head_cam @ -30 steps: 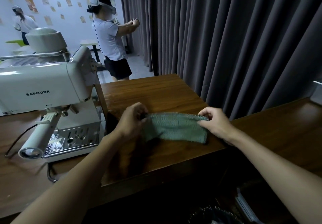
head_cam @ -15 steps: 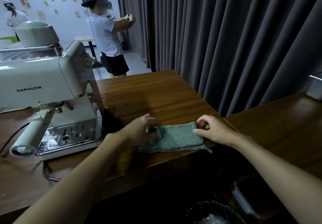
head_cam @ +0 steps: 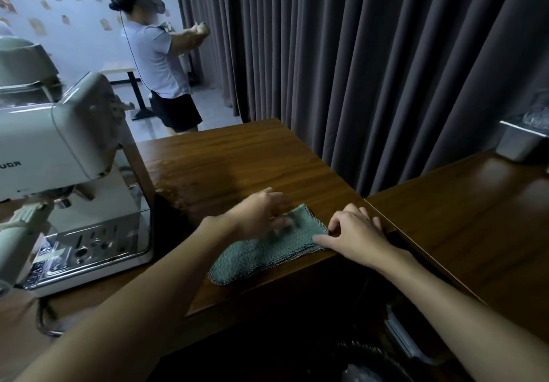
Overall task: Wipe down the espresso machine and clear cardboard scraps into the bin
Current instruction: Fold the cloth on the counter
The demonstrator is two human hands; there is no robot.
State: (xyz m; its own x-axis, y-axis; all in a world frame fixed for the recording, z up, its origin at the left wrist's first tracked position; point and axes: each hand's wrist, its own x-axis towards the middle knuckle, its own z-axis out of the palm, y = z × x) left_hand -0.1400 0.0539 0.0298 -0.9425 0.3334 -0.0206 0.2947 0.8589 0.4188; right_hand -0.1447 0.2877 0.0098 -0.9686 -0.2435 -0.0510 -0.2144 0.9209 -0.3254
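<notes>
Closest to the camera, down below the table edge, there's the dark rim of what looks like the bin. It's pretty murky down there.

Just past that, a green cloth lies folded on the wooden table, near its front edge. The left hand is on the cloth's far left part with fingers spread flat. It's blurry though. The right hand pinches the cloth's right edge with thumb and curled index finger.

The espresso machine sits off to the left on the same table, with its metal drip tray facing us, well apart from the cloth.

Further back there's a grey curtain, and a person wearing a headset stands by the wall.
</notes>
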